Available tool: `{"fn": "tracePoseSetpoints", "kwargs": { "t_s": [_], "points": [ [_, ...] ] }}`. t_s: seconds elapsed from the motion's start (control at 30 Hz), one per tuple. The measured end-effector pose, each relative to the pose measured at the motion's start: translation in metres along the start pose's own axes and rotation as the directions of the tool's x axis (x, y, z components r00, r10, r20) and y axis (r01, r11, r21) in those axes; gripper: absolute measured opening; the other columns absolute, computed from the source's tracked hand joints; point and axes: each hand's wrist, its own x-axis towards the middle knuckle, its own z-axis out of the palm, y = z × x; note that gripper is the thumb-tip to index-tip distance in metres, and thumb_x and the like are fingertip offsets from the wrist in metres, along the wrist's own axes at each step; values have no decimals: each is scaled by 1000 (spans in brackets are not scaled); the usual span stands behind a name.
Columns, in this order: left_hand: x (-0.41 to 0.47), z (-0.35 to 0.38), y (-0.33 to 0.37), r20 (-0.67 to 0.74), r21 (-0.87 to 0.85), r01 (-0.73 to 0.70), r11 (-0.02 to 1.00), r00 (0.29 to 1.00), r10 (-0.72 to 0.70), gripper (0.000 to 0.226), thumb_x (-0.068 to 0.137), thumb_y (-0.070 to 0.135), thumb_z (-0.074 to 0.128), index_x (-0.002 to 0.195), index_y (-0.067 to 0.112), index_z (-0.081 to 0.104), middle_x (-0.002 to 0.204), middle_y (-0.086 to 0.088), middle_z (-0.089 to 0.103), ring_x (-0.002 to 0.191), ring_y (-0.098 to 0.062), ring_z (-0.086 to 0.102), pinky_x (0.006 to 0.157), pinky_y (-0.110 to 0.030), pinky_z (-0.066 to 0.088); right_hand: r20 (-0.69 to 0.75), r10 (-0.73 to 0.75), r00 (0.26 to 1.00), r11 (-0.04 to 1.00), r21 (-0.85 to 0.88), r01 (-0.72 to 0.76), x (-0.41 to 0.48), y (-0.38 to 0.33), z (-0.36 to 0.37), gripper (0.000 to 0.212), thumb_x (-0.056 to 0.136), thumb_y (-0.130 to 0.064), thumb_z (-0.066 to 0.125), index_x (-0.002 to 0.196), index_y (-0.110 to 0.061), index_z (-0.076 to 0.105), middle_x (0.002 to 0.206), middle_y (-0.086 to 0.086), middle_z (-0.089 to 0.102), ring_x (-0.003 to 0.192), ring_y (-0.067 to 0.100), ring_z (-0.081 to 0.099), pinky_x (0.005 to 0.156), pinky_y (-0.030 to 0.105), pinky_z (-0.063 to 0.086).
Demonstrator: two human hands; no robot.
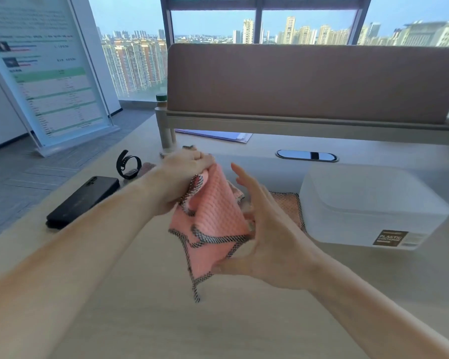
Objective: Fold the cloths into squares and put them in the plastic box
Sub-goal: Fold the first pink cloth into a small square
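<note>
Pink cloth (215,211) — left fingers (201,159) above, right fingers (246,181) below.

Centre: a cloth (213,218) is held above the desk (145,320); the left hand (184,172) grips its upper end and the right hand (267,242) holds its lower right edge.
Right: a plastic box (368,203) stands on the desk.
Beside the box: a second cloth (287,206) lies just left of it, behind the right hand.
Left: a phone (83,200) lies on the desk, with a watch (128,164) just behind it.
Back: a partition (314,81) spans the desk's far side, with papers (218,134) below it.
Far left: a sign board (47,73) stands on the floor.
</note>
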Motion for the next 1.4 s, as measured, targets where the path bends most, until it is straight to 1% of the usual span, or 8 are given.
{"fn": "tracePoseSetpoints", "kwargs": {
  "t_s": [0.2, 0.3, 0.43, 0.6, 0.8, 1.1, 1.27, 1.4],
  "points": [
    [-4, 10, -39, 190, 0, 264, 964, 947, -260, 6, 91, 5, 58, 95, 7, 63, 93, -13, 53, 81, -25, 51, 74, -38, 42, -232, 110, 967, 975, 213, -60, -10, 19, -4, 22, 105, -27, 52, 99, -36, 71, 94, -12, 74, 81, 11, 73, 69, 33, 60],
    [-11, 17, -47, 127, 75, 233, 970, 962, -241, 17, 103, 20, 55, 92, 8, 58, 96, -5, 64, 76, -18, 58, 72, -33, 47, -270, 288, 919, 901, 401, -164, -10, 19, -23, 44, 106, -39, 44, 91, -11, 74, 87, 10, 77, 78, 22, 71, 74, 41, 57],
    [-47, 27, -55, 82, 105, -265, 958, 963, 258, 33, 94, 50, 62, 117, 27, 62, 122, 12, 66, 117, -7, 61, 96, -34, 52, -250, 353, 902, 890, 386, -242, -18, 23, -39, 48, 106, -42, 44, 96, -6, 73, 104, 22, 74, 103, 44, 68, 96, 61, 52],
    [-75, 74, -78, 265, 540, -543, 643, 835, 482, 58, 70, 48, 85, 120, 42, 57, 110, 33, 61, 108, 11, 57, 84, -3, 39, -258, 246, 934, 961, 191, -201, -23, 14, -42, 54, 104, -46, 45, 81, 1, 59, 70, 7, 61, 66, 19, 58, 67, 47, 47],
    [-77, 41, -72, 51, 328, -467, 821, 877, 478, 13, 95, 23, 68, 89, 34, 73, 86, 15, 77, 83, -1, 72, 73, -13, 52, -331, 297, 896, 954, 153, -260, -43, -7, -76, 34, 105, -16, 38, 72, -14, 49, 63, 0, 35, 58, 16, 33, 57, 35, 26],
    [-94, -19, 19, -166, 308, -515, 800, 799, 578, 6, 89, 35, 73, 87, 34, 78, 72, 10, 72, 61, 0, 62, 59, -12, 46, -215, 327, 920, 826, 539, -167, -62, -43, -117, 42, 97, -23, 52, 66, -15, 80, 67, 0, 71, 55, 14, 61, 50, 26, 50],
    [-59, -12, 6, -145, 327, -362, 873, 894, 425, 18, 94, 35, 68, 89, 22, 79, 72, 6, 75, 58, -2, 65, 56, -11, 47, -140, 399, 906, 852, 422, -310, -39, -25, -107, 43, 104, -23, 50, 71, -14, 76, 66, -3, 67, 50, 7, 59, 44, 21, 51],
    [-44, -21, 23, -290, 363, -437, 823, 786, 546, 22, 96, 32, 68, 89, 14, 76, 68, 8, 64, 55, 1, 52, 55, -13, 41, -333, 225, 916, 955, 263, -139, -17, -24, -118, 22, 103, -15, 56, 97, -4, 74, 74, 1, 69, 57, 8, 63, 54, 25, 58]
  ]
}}
